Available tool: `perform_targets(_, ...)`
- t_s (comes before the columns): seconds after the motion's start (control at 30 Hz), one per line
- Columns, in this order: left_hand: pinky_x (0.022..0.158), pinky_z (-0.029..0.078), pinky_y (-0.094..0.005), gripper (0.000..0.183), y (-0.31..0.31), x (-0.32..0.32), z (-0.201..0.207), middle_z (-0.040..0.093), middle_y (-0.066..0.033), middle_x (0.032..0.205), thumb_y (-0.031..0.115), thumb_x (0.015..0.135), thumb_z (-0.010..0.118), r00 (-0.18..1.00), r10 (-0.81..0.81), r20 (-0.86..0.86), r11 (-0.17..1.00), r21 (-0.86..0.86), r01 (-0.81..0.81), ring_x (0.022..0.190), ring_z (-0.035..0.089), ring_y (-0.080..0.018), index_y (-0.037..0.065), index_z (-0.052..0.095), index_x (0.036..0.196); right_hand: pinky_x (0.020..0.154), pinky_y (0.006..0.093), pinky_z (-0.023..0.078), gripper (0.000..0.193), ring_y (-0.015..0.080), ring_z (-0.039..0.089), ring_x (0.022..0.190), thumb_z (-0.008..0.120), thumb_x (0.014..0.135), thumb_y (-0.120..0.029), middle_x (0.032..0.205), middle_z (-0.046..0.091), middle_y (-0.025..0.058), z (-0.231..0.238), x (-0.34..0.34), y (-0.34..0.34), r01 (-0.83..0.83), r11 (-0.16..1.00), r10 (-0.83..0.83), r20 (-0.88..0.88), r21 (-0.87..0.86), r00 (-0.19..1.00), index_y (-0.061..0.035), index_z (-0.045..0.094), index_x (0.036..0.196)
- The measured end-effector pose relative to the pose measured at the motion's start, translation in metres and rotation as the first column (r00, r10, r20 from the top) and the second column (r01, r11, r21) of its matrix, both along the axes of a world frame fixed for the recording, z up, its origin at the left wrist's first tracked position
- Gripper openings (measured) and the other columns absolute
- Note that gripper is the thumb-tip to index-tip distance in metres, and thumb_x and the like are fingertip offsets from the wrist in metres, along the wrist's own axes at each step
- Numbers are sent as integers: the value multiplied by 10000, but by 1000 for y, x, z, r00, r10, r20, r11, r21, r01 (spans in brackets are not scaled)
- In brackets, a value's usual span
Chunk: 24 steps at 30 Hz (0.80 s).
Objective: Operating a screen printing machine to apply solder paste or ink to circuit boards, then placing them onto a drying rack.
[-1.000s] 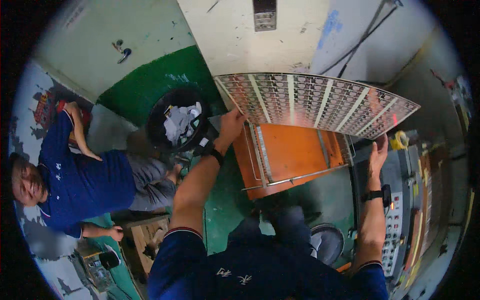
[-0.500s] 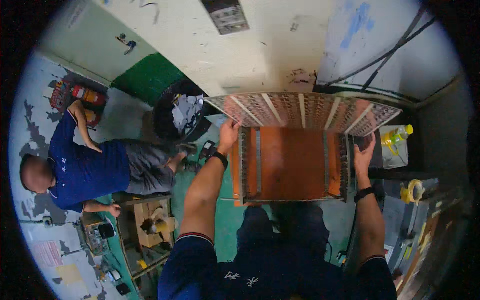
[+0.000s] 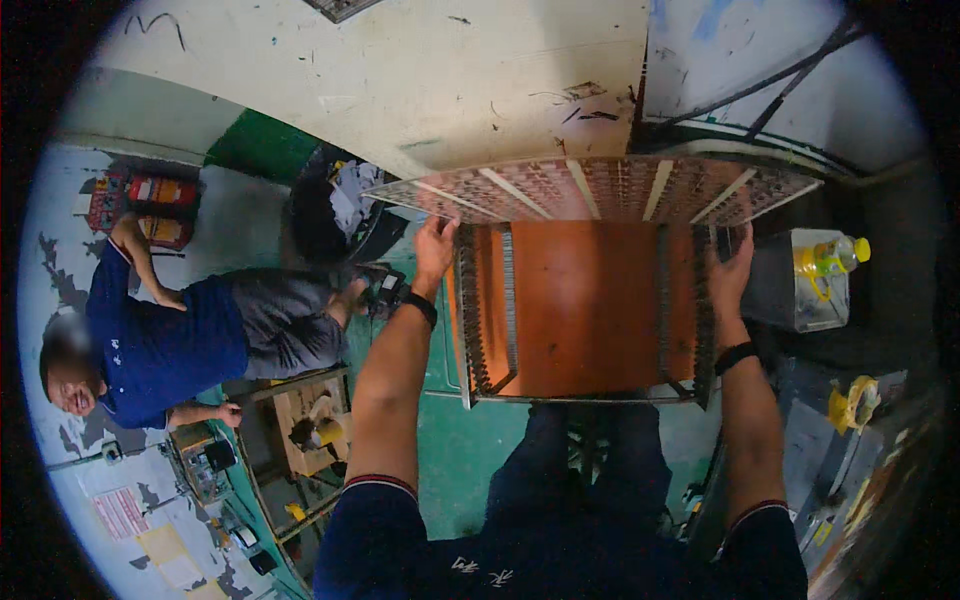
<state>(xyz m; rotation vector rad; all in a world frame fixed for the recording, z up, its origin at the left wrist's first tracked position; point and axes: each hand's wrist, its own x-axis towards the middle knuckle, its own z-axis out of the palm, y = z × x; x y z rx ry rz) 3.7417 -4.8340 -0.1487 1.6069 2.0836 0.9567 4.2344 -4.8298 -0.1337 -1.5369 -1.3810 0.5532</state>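
Observation:
My left hand [image 3: 434,250] and my right hand [image 3: 730,268] grip the two near corners of a wide, thin panel [image 3: 610,190], fingers bent at its edge. Rows of copper-brown pattern, divided by pale strips, cover its face. The panel is tilted up over the far end of a metal rack [image 3: 468,330] with toothed, slotted sides. Inside the rack lies a plain orange-brown board [image 3: 585,310]. Part of my right fingers is hidden behind the panel's corner.
A person [image 3: 175,320] in a dark blue shirt is at the left, near a wooden-framed table [image 3: 300,385]. A black bin [image 3: 320,215] with scraps stands beyond. At the right are a metal can [image 3: 800,305] with a yellow-capped bottle [image 3: 830,257] and a yellow tape roll [image 3: 853,405].
The view has shifted, and the panel now looks a little wider and reaches farther left. Both hands still hold its corners. The other person's head has turned.

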Motion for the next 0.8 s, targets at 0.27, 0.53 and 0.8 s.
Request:
perform_targets(0.27,623,431,-298,202,-8,-5,-18,631,-74,782,153,847,605,959,-82,270,994,98,58,689,531,-133,-22,594,948,1007,376,336,873,320,388,1224,676,627,127,1322,378,179,4,-15,19,19,998,-26,118,60,993,-76,275,1375)
perform_targets(0.53,582,399,-304,203,-8,-2,-18,562,-52,680,168,842,625,991,-6,135,995,103,-9,643,465,-124,-24,569,809,975,407,335,797,399,402,1163,640,683,69,1247,426,235,-24,7,22,27,998,-50,418,62,907,-6,245,1371)
perform_targets(0.8,718,426,-254,178,-21,-33,-24,616,-57,798,147,869,594,976,-99,195,994,57,89,749,512,-98,-21,596,928,952,409,352,687,396,433,1124,583,716,58,1218,455,237,-24,19,28,-139,984,67,494,112,867,-3,312,1345)
